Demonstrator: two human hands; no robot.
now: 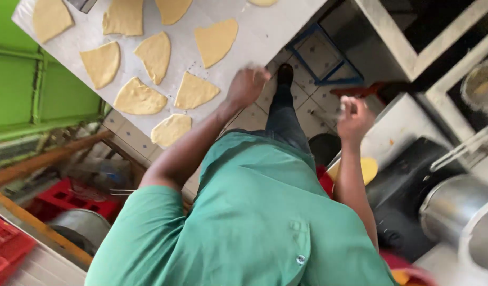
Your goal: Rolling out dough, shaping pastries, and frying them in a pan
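Observation:
My left hand (247,85) reaches out over the near edge of a white table (265,37). Its fingers are curled and blurred, and I see nothing in it. Several flat yellow dough pieces lie on the table; the closest are a wedge (195,91) just left of that hand and another (171,129) near the table corner. My right hand (352,117) is raised on the right, above a dark counter (408,180), with its fingers bent. Something small and pale may sit at the fingertips, but blur hides it. A yellow dough piece (368,168) lies below that arm.
My green shirt fills the lower middle, and my shoe (285,74) stands on the tiled floor. Steel pots (458,209) stand at the right, a red crate (69,198) and a wooden rail (48,156) at the left, and a blue frame (328,58) lies on the floor.

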